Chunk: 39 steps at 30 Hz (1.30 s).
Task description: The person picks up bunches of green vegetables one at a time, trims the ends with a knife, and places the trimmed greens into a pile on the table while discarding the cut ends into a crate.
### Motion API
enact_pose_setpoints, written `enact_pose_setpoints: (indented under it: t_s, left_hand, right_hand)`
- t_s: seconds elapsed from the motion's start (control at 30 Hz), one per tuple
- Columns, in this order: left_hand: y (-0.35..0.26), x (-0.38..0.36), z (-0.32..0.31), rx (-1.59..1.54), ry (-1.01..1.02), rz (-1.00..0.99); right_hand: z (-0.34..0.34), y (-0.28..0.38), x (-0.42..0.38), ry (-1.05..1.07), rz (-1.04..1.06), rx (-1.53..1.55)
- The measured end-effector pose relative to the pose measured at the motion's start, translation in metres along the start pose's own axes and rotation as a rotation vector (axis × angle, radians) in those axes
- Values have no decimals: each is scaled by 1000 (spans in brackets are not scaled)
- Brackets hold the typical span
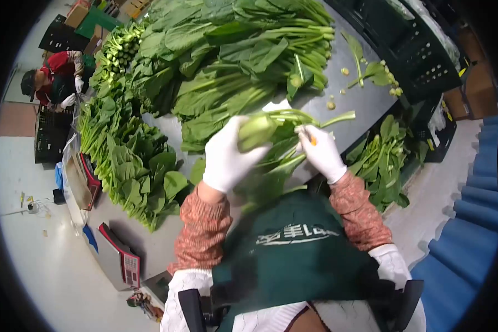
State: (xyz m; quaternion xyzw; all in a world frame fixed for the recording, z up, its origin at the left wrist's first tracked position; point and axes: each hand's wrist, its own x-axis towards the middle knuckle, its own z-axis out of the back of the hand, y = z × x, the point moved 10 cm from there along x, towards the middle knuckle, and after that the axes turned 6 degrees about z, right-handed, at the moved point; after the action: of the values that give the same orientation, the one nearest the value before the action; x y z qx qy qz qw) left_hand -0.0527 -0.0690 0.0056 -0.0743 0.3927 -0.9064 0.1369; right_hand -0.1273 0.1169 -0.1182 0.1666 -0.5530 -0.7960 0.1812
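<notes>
My left hand (227,152), in a white glove, is closed around the stalk of a leafy green vegetable (258,130). Its pale stems point right and its leaves hang down toward my apron. My right hand (321,152), also gloved, is closed at the stem ends, with a small orange-handled tool (313,139) between its fingers. Most of that tool is hidden, and I cannot see a blade. Just beyond my hands lies a large pile of the same leafy greens (249,61) on a metal table (365,105), stem ends to the right.
Cut stem ends (392,83) and loose leaves lie at the table's right side, beside a dark green crate (420,50). More greens (379,160) sit low on the right. Upright bunches (127,160) line the left, near a red-edged scale (121,257). A co-worker (52,80) stands far left.
</notes>
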Motion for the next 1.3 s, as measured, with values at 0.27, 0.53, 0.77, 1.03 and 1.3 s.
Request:
enact_pose_setpoints:
  t_s: [0.27,0.53,0.77,1.03,1.3]
  left_hand:
    - [-43,7,-7,83,208,-131]
    - [-40,7,-17,221,530,-232]
    - [-45,13,-5,383,336,-292]
    - [-24,30,111,58,-277,-260]
    - [91,24,174,-1736,-387,-24]
  right_hand:
    - [-13,136,-1,381,200,639]
    - [-18,149,-13,566,337,435]
    - [4,140,-5,173,404,97]
    - [19,73,12,105,115,244]
    - [31,-29,3,23,-30,-505]
